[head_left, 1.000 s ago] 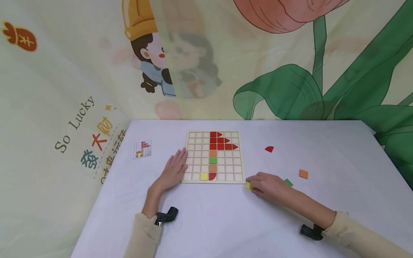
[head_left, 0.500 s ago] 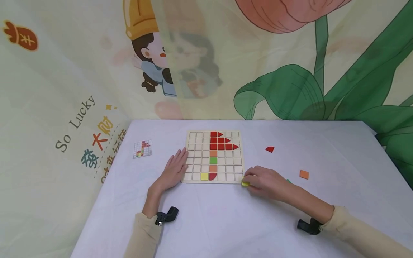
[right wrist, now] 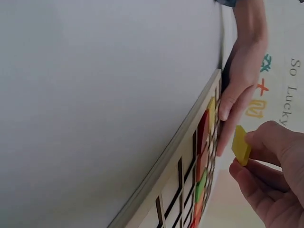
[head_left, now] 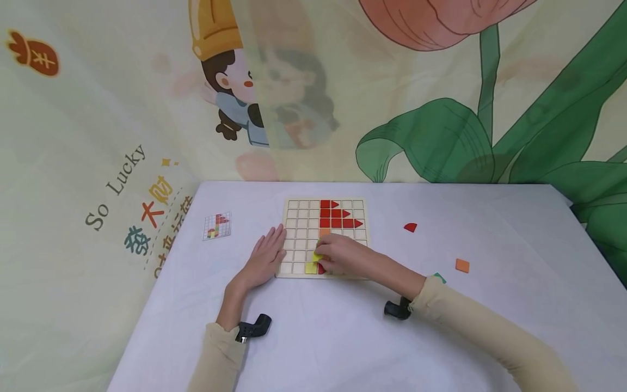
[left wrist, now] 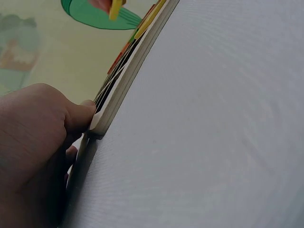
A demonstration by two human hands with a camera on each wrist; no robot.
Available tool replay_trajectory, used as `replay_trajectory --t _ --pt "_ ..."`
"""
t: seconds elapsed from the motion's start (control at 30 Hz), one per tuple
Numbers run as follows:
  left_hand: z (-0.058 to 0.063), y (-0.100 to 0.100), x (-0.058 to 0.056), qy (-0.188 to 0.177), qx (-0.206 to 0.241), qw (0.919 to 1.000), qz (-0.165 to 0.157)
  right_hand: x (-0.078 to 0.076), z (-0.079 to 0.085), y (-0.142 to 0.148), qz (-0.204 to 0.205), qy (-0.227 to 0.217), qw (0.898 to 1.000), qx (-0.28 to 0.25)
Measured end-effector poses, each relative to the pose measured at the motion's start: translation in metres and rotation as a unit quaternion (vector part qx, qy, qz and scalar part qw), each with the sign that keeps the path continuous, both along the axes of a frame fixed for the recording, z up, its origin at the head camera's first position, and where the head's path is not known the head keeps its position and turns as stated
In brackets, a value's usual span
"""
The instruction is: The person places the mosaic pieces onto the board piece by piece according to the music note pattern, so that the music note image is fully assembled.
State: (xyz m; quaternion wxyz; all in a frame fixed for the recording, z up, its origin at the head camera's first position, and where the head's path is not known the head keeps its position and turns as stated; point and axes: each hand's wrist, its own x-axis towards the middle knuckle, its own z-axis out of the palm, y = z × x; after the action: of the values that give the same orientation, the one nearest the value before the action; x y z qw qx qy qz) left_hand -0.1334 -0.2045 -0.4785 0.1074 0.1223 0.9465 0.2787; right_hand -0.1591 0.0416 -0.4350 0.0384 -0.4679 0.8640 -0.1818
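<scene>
My right hand [head_left: 349,253] pinches a yellow tile [right wrist: 241,145] between thumb and fingers, above the lower middle of a wooden grid board [head_left: 295,235]. A yellow square tile [head_left: 311,268] lies in the board's bottom row, beside a red tile [right wrist: 203,132] with a rounded corner. Red tiles [head_left: 336,223] form stepped rows at the board's top. An orange tile [head_left: 325,232] sits below them, and the right hand covers part of that column in the head view. Fingers straight, my left hand [head_left: 264,256] rests against the board's left edge, its thumb at the rim in the left wrist view.
On the white-covered table [head_left: 313,337], a small pattern card [head_left: 217,226] lies to the left. Right of the board are a red quarter-round tile [head_left: 410,227], an orange square tile [head_left: 462,265] and a green tile [head_left: 440,277]. A printed cloth [head_left: 313,158] hangs behind.
My right hand has lifted the yellow tile from beside the board's lower right corner and carried it left over the grid. The left hand stays in place.
</scene>
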Motion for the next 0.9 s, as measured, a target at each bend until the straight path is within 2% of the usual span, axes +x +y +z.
replay_trajectory --t 0.1,0.2,0.43,0.9 --pt "-0.001 0.000 0.000 0.000 -0.003 1.0000 -0.001 -0.009 -0.004 -0.013 0.010 -0.024 0.999 0.045" --pt "-0.002 0.001 0.000 0.002 -0.006 1.0000 -0.003 -0.015 -0.008 -0.020 0.016 -0.026 0.997 0.067" --pt "0.000 0.000 -0.001 -0.004 -0.005 1.0000 -0.004 -0.021 -0.009 -0.025 0.022 -0.024 0.997 0.072" --pt "-0.001 -0.001 -0.001 -0.002 -0.003 1.0000 -0.003 -0.020 -0.009 -0.026 0.031 0.000 0.995 0.095"
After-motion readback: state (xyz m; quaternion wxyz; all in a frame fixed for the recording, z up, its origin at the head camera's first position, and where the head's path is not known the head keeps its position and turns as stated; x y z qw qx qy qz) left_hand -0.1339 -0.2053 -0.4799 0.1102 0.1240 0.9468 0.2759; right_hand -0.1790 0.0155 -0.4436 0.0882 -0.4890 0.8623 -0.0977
